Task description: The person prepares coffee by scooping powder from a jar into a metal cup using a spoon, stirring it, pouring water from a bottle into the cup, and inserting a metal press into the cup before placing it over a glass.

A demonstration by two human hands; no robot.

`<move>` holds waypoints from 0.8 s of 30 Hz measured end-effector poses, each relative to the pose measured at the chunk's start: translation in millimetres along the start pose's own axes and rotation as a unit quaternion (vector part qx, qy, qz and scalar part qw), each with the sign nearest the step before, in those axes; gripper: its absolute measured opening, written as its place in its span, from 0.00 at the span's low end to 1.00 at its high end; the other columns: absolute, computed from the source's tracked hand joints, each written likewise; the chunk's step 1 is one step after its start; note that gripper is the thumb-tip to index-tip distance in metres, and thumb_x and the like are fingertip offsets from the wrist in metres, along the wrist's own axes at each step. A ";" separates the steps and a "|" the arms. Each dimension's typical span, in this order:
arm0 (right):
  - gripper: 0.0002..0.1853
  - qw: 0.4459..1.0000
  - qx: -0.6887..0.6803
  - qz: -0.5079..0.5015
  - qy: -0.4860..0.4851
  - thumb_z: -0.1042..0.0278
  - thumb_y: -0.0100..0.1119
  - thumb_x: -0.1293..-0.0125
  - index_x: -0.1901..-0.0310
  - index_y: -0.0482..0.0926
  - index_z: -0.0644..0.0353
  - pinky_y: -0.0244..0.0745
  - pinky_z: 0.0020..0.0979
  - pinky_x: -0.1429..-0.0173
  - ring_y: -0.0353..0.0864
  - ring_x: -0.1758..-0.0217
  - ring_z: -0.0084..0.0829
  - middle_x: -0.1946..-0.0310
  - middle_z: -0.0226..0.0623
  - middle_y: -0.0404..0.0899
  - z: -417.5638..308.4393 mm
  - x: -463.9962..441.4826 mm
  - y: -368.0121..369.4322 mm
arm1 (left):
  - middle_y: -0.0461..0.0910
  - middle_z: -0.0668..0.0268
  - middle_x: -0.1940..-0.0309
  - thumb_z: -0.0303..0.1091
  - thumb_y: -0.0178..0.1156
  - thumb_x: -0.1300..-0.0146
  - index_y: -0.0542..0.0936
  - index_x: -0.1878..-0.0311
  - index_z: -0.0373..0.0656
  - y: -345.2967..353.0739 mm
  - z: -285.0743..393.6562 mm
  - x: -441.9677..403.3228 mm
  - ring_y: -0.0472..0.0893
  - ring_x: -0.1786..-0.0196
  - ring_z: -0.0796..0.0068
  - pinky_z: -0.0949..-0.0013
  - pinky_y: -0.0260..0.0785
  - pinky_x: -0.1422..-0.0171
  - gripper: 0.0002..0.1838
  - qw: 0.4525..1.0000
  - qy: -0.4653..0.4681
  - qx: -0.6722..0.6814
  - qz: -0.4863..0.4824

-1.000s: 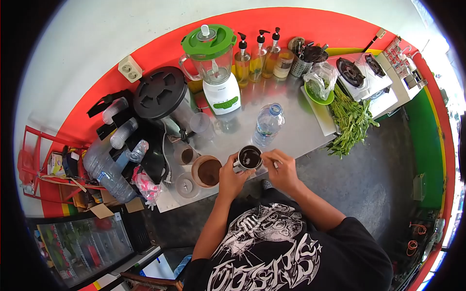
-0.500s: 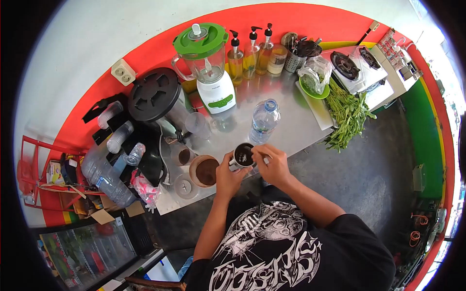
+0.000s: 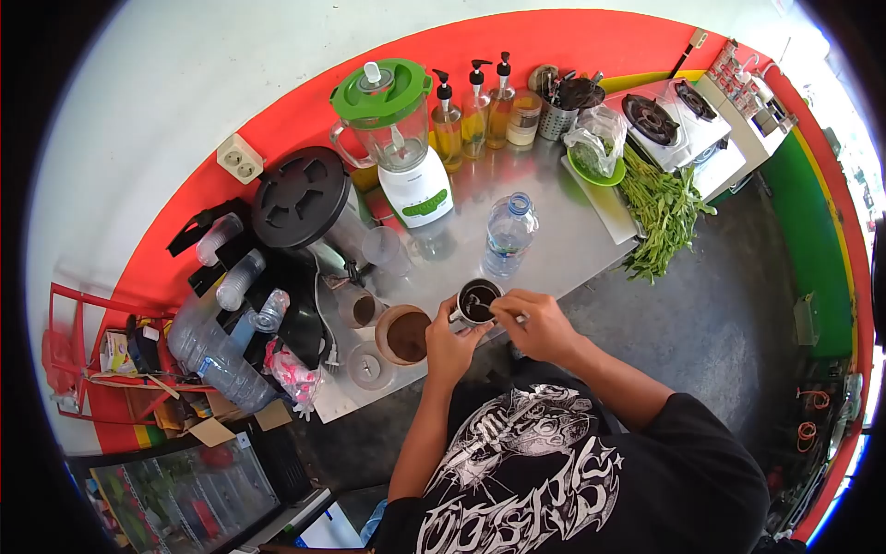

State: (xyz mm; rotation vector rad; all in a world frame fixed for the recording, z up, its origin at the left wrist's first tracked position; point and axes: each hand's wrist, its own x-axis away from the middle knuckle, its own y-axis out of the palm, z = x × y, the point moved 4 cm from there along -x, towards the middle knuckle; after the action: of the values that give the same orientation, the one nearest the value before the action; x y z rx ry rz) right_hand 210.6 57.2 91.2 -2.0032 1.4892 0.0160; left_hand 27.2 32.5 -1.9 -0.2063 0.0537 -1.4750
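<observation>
gripping a mug (image 3: 463, 314) around its left, near side, the left hand (image 3: 449, 343) has its fingers closed on it by the near edge of the metal surface (image 3: 563, 242); whether the mug rests there or is held just above, i cannot tell. dark contents show inside it. the right hand (image 3: 538, 325) pinches a thin utensil (image 3: 484, 306) at the mug's right side, its lower end inside the mug. just left of the left hand is a tub (image 3: 382, 337) of brown powder, with a clear round lid (image 3: 369, 367) on its near left and a clear container (image 3: 354, 306) on its far left. a clear plastic bottle (image 3: 510, 238) stands upright just beyond the mug, and a green-lidded blender (image 3: 414, 189) stands farther off, to the left.
</observation>
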 end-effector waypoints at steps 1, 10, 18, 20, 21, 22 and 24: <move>0.06 0.999 0.013 -0.007 0.046 0.80 0.69 0.29 0.52 0.88 0.68 0.85 0.46 0.54 0.90 0.59 0.56 0.60 0.50 0.89 2.6 0.9 -2.7 | 0.90 0.51 0.42 0.28 0.84 0.40 0.79 0.31 0.33 2.2 -0.4 0.8 0.91 0.42 0.65 0.61 0.90 0.42 0.36 1.000 0.004 -0.003 0.000; 0.07 1.000 -0.020 0.002 -0.003 0.80 0.70 0.29 0.51 0.89 0.67 0.87 0.44 0.50 0.92 0.56 0.54 0.57 0.50 0.90 -2.0 -0.9 3.0 | 0.90 0.53 0.42 0.33 0.85 0.41 0.79 0.30 0.33 -3.6 7.3 -1.6 0.90 0.42 0.66 0.62 0.88 0.43 0.38 0.995 0.026 -0.095 -0.004; 0.08 1.000 0.002 0.022 0.018 0.81 0.71 0.30 0.51 0.89 0.68 0.87 0.40 0.49 0.93 0.54 0.49 0.54 0.48 0.91 -5.7 -9.7 -23.4 | 0.79 0.53 0.27 0.46 0.90 0.50 0.72 0.20 0.41 -16.6 48.2 0.6 0.80 0.27 0.53 0.52 0.77 0.25 0.56 0.951 0.135 -0.276 0.035; 0.08 1.000 -0.005 0.015 0.027 0.81 0.71 0.30 0.51 0.89 0.68 0.87 0.41 0.49 0.93 0.53 0.49 0.53 0.48 0.91 -4.7 -7.9 -17.8 | 0.78 0.52 0.26 0.47 0.91 0.53 0.71 0.19 0.41 -13.4 49.4 -4.2 0.79 0.26 0.50 0.51 0.73 0.22 0.58 0.974 0.106 -0.195 -0.035; 0.09 1.000 -0.009 0.016 0.016 0.80 0.71 0.29 0.49 0.89 0.67 0.88 0.43 0.48 0.92 0.53 0.52 0.52 0.49 0.91 -4.3 -7.3 -12.9 | 0.78 0.52 0.26 0.47 0.91 0.53 0.71 0.19 0.41 -12.2 48.1 -5.4 0.79 0.26 0.50 0.51 0.73 0.22 0.58 0.975 0.106 -0.194 -0.030; 0.10 1.000 -0.014 0.017 0.005 0.79 0.71 0.29 0.48 0.89 0.66 0.88 0.44 0.46 0.91 0.52 0.56 0.50 0.50 0.90 -3.6 -5.9 -8.5 | 0.79 0.52 0.26 0.46 0.91 0.53 0.72 0.20 0.41 -8.7 44.7 -6.9 0.79 0.26 0.50 0.50 0.72 0.22 0.57 0.978 0.118 -0.167 -0.042; 0.11 1.000 -0.022 0.002 -0.003 0.79 0.71 0.29 0.47 0.89 0.66 0.88 0.45 0.45 0.91 0.51 0.56 0.48 0.51 0.90 -0.4 -0.3 0.3 | 0.80 0.52 0.27 0.44 0.90 0.53 0.72 0.21 0.41 -3.3 30.7 -10.9 0.79 0.25 0.50 0.50 0.71 0.21 0.56 0.981 0.128 -0.139 -0.049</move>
State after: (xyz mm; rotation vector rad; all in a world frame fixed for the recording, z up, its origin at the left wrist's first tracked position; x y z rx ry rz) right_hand 210.1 57.3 91.5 -2.0332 1.5004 0.0569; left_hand 27.9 46.2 27.8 -0.2470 0.4646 -1.5839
